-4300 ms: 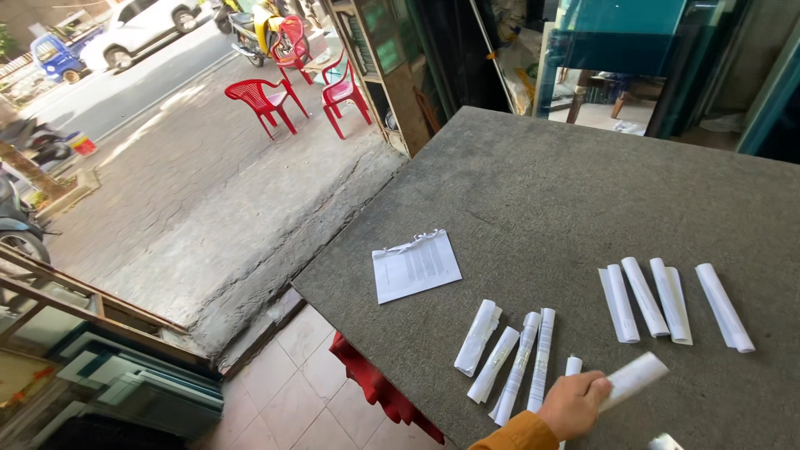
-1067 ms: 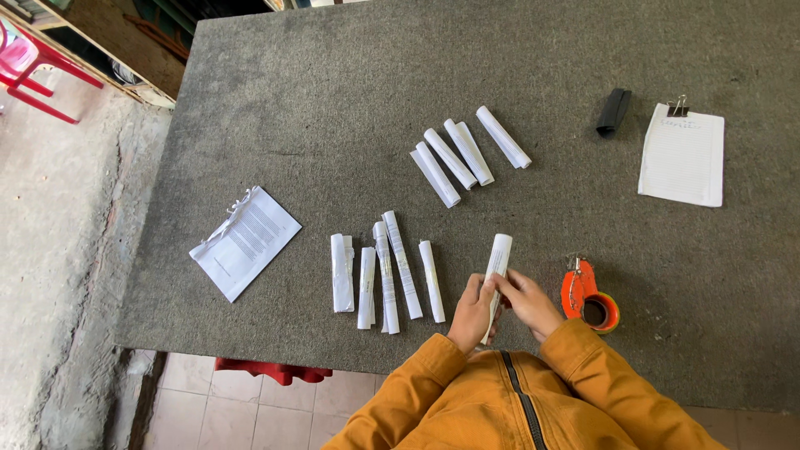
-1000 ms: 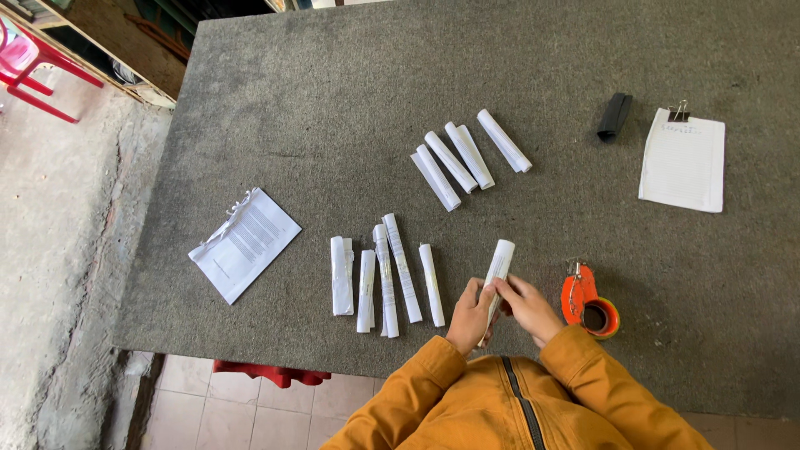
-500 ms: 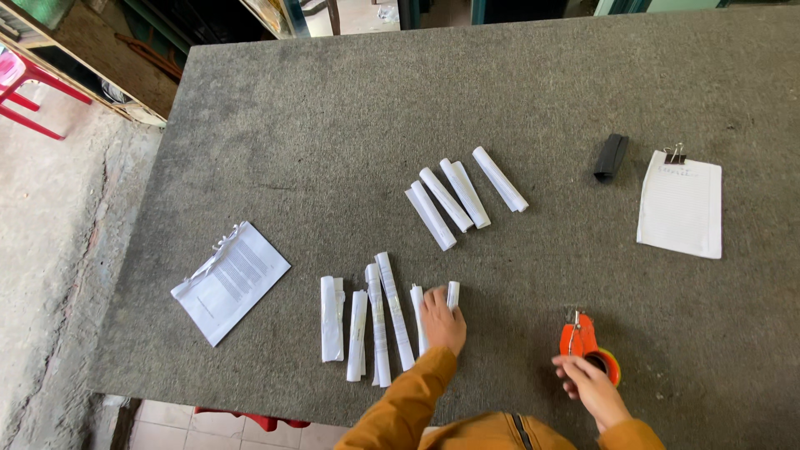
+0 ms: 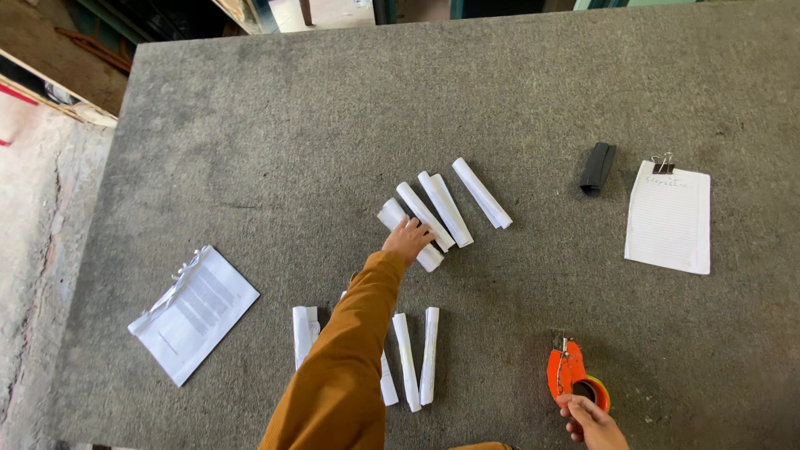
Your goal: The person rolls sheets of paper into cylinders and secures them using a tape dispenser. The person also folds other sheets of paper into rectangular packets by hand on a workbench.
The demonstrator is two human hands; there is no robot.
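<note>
My left hand [image 5: 408,238] reaches forward in an orange sleeve and closes over the leftmost rolled paper [image 5: 389,213] of an upper row. Two more white rolls [image 5: 446,208] and a third [image 5: 482,193] lie just to its right. A lower row of rolled papers [image 5: 428,354] lies nearer me, partly hidden by my forearm. At the bottom right, my right hand [image 5: 593,422] grips an orange tape dispenser [image 5: 567,373] that rests on the grey table [image 5: 292,125].
A clipped stack of white sheets [image 5: 193,312] lies at the table's left. Another clipped sheet stack [image 5: 667,218] lies at the right, with a small black object [image 5: 597,168] beside it. Past the table's left edge the floor drops away.
Both hands left the roll they held together. My left hand laid it in the lower row, then reached forward to the upper row. My right hand moved right onto the tape dispenser.
</note>
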